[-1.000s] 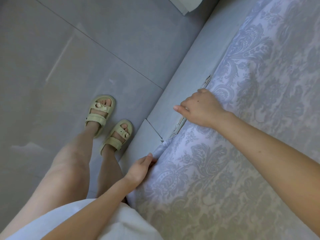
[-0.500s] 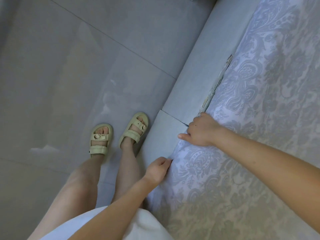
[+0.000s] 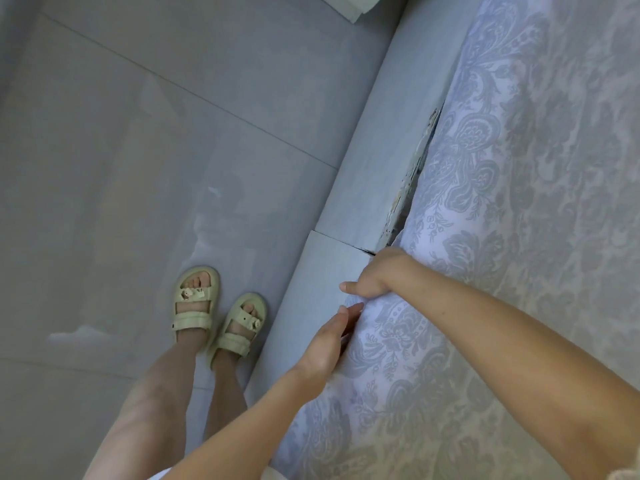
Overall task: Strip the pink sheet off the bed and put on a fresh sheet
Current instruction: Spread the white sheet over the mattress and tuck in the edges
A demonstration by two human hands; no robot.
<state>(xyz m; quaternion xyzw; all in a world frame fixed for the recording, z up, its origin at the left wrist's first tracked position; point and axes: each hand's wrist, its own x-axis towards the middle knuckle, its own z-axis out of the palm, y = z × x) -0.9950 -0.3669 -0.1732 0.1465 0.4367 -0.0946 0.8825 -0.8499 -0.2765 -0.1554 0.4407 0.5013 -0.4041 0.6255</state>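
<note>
Premises: a grey tiled floor (image 3: 138, 133) with a bed along its right side. The pale grey padded bed rail (image 3: 374, 150) runs diagonally up the view, and its upper edge is worn and flaking where it meets the mattress. A person stands close against the rail in cream two-strap sandals (image 3: 194, 303). A white boxy object (image 3: 349, 5) at the top edge is not identified.

Task item: a lilac-and-white floral-patterned sheet (image 3: 519, 237) covers all of the bed top in view. It lies fairly flat and drops at the near side into the gap by the rail. No pink sheet is in view, so its whereabouts cannot be told.

Hands: the right hand (image 3: 379, 275) is at the sheet's edge, where two rail sections meet. Its fingers curl down over the cloth and hold it, the thumb points out toward the rail, and the fingertips are hidden. The left hand (image 3: 327, 341) is just beside it, nearer the person. Its fingers are straight and together, laid along the sheet's side and gripping nothing.

Assessment: stripping appears done, since the cloth on the bed does not read as pink, though the bluish light leaves the colour uncertain. The fresh sheet is spread, and the step in hand looks like tucking the near side. Beyond the right hand the edge seems already down in the gap. The stretch nearer the person laps over the rail and looks untucked. Corners and other sides are out of view and were not assessed.
</note>
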